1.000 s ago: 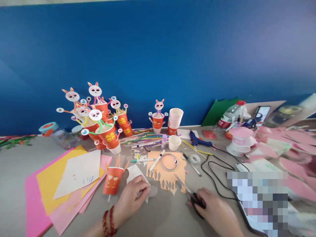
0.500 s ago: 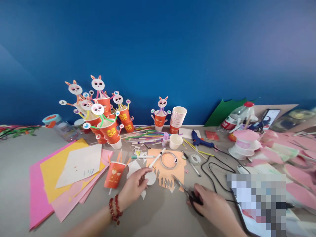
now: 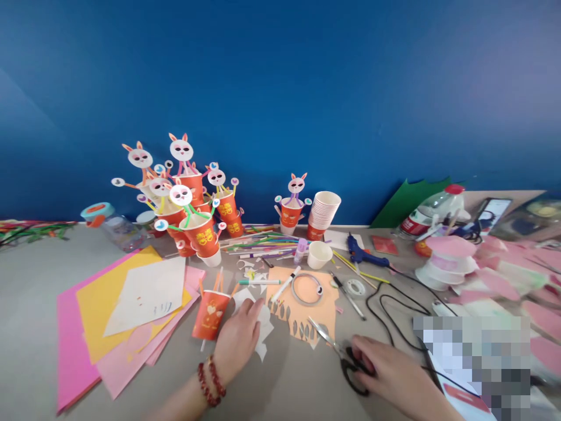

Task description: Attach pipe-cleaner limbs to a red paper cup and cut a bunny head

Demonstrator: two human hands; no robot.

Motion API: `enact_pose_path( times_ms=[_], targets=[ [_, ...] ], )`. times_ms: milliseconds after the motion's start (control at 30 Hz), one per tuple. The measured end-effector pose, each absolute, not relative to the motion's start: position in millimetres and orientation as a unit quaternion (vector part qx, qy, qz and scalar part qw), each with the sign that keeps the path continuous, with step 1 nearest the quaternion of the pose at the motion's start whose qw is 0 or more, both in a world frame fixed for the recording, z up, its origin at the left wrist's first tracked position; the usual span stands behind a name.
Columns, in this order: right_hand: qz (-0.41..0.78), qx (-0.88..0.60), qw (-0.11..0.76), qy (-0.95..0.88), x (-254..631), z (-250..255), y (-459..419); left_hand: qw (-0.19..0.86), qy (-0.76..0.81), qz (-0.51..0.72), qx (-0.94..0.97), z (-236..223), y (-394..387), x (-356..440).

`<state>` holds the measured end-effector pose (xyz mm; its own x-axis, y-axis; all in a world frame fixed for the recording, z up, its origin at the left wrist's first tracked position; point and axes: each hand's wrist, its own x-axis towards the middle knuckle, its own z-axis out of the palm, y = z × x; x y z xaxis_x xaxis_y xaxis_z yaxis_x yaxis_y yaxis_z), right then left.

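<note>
My left hand (image 3: 239, 339), with a red bead bracelet on its wrist, lies palm down on white paper scraps (image 3: 265, 333), its fingers stretched out flat. Just left of it stands a red paper cup (image 3: 210, 313) with orange sticks in it. My right hand (image 3: 388, 374) rests on the table with its fingers closed round the black handles of a pair of scissors (image 3: 339, 354). The blades point up and left onto an orange paper sheet (image 3: 302, 313) with leaf-shaped holes cut in it.
Pink, yellow and white sheets (image 3: 109, 316) lie at the left. Bunny cups (image 3: 193, 204), a cup stack (image 3: 323, 213), straws, a marker (image 3: 284, 283), a tape ring (image 3: 307, 289), a blue glue gun (image 3: 362, 254) and its black cable (image 3: 394, 310) sit behind. Pink cutouts (image 3: 504, 275) crowd the right.
My left hand, which was lifting a white paper disc half a second ago, now lies flat on the white scraps. My right hand has stayed on the scissors. The view shifted slightly.
</note>
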<state>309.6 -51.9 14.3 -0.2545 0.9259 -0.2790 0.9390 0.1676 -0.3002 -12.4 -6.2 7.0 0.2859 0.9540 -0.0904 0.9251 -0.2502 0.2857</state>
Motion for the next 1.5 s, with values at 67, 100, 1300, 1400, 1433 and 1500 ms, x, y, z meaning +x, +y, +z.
enact_pose_path(
  times_ms=[67,100,1300,1400,1433,1500],
  targets=[
    [-0.212,0.611,0.036,0.762,311,15,-51,0.123,0.596,0.026,0.793,8,-6,-10],
    [-0.213,0.611,0.044,0.761,310,16,-50,0.116,0.597,0.020,0.794,8,-6,-10],
    [-0.231,0.616,-0.060,0.751,261,25,-21,0.135,0.692,0.245,0.666,5,-24,-116],
    [-0.238,0.613,-0.063,0.751,263,22,-22,0.242,0.674,0.301,0.630,15,-32,-124],
    [-0.239,0.612,-0.066,0.751,264,21,-22,0.288,0.656,0.328,0.616,22,-35,-130],
    [-0.240,0.614,-0.072,0.749,267,17,-24,0.342,0.631,0.410,0.563,35,-40,-143]
  ],
)
